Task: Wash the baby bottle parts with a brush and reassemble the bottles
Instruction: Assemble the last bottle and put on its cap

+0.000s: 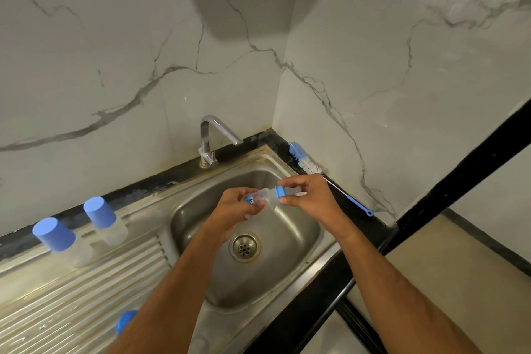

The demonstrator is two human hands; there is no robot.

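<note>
Steel drainboard (86, 290) — two capped bottles (64, 241), perhaps a third cap (125, 320).

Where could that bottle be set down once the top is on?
The ribbed drainboard is bare in front of the two capped bottles. The right ledge is crowded by the brush. Both hands hold the bottle over the basin.

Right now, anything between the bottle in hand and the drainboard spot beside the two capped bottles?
Nothing visible. The left hand and right hand hold the bottle over the sink basin. The ribbed drainboard lies bare between the basin and the two capped bottles. The bottle brush lies on the far ledge, off that path.
</note>
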